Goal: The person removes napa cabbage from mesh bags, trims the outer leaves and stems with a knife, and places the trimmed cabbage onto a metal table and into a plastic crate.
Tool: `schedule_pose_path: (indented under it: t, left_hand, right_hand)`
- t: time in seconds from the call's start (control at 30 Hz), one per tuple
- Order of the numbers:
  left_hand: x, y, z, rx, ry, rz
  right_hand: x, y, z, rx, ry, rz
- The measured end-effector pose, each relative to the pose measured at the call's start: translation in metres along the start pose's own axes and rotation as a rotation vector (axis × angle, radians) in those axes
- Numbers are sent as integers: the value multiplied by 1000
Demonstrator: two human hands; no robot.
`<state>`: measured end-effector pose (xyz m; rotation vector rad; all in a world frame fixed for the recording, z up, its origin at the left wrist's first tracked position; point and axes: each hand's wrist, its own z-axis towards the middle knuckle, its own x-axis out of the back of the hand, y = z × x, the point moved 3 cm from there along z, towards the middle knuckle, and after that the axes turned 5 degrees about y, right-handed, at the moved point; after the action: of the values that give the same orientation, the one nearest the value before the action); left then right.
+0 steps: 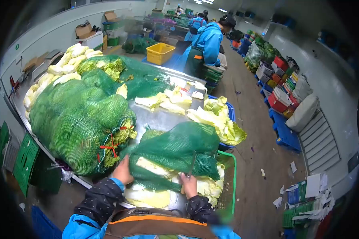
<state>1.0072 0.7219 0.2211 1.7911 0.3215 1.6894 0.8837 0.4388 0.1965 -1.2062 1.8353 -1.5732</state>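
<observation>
On the metal table in front of me, a loose green mesh bag lies over napa cabbages. My left hand is closed on the left edge of this mesh. In my right hand is a knife, its blade pointing up and away from me over the netting. To the left of my left hand sits a full net sack of cabbages, tied with red and blue string. Loose outer leaves are strewn across the table beyond the mesh.
A green crate stands at the table's right edge, with a blue bin of leaves behind it. Trimmed cabbages are piled at the far left. A co-worker in blue stands past a yellow crate.
</observation>
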Motion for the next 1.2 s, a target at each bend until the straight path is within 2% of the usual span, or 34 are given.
schedule_pose_path:
  t: [0.03,0.07,0.13,0.2,0.23,0.27,0.33,0.37,0.4,0.47,0.5,0.53,0.57,0.6,0.63,0.67,0.7,0.73,0.8,0.87,0.9,1.0,1.03,1.07,1.13,1.17,1.2]
  left_hand:
    - [13,6,4,311,-349,76]
    - [-36,-55,16,158,-403,-39]
    - [-38,-46,23,734,-721,-950]
    - [-14,-1,33,643,-667,-1120]
    - [-12,15,35,590,-387,-789]
    - [-44,-11,46,350,-161,-510]
    - [-35,7,51,197,-42,-643]
    - [-27,20,46,330,-68,-1062]
    - [-34,7,52,403,-57,-1090]
    - [-60,-25,66,473,63,-1088]
    - [-53,-21,67,475,86,-1115]
    - [-44,-18,66,479,112,-1144]
    - [-62,-42,76,433,197,-985]
    - [-52,-38,72,438,206,-981]
    - [-37,-26,64,464,195,-969]
    - [-29,-19,60,488,187,-962]
    - [-39,-38,63,452,198,-1102]
    - [-47,-45,66,447,209,-1106]
    - [-60,-62,67,472,288,-906]
    - [-83,-77,83,422,-14,-286]
    - [-79,-70,81,420,-7,-294]
    - [-56,-19,58,610,-242,-1273]
    - [-94,-61,72,678,-249,-1263]
    - [-68,-44,63,606,-75,-804]
    - [-49,-39,67,475,-103,3]
    - [-5,5,57,391,-166,105]
    - [43,57,52,152,-284,261]
  right_hand:
    - [-3,6,0,-65,35,152]
    - [-3,7,1,-83,36,123]
    - [1,31,16,-60,97,-194]
    - [1,46,25,-22,103,-144]
    - [-1,53,28,0,97,-111]
    - [-5,60,31,9,107,-94]
    - [-9,63,40,20,144,-202]
    - [-10,62,42,10,130,-252]
    - [-11,66,47,14,136,-239]
    - [-15,91,59,43,12,74]
    - [-15,97,60,248,-78,3]
    - [-11,88,55,248,-85,5]
    - [-8,79,52,199,-142,9]
    - [-8,64,44,150,-202,12]
    - [-6,57,39,31,-215,140]
    - [-4,57,38,34,-229,132]
    - [-3,61,42,-81,-219,242]
    - [-1,62,44,-197,-205,354]
    - [-2,62,41,-248,-230,369]
    - [-2,55,35,-338,-227,407]
    - [-2,44,29,-388,-243,478]
    - [7,44,29,-388,-264,453]
    - [12,79,54,-314,-264,344]
    - [19,78,60,-320,-295,208]
    - [32,42,45,-345,-314,219]
    - [33,41,49,-339,-325,221]
    - [35,44,52,-331,-311,267]
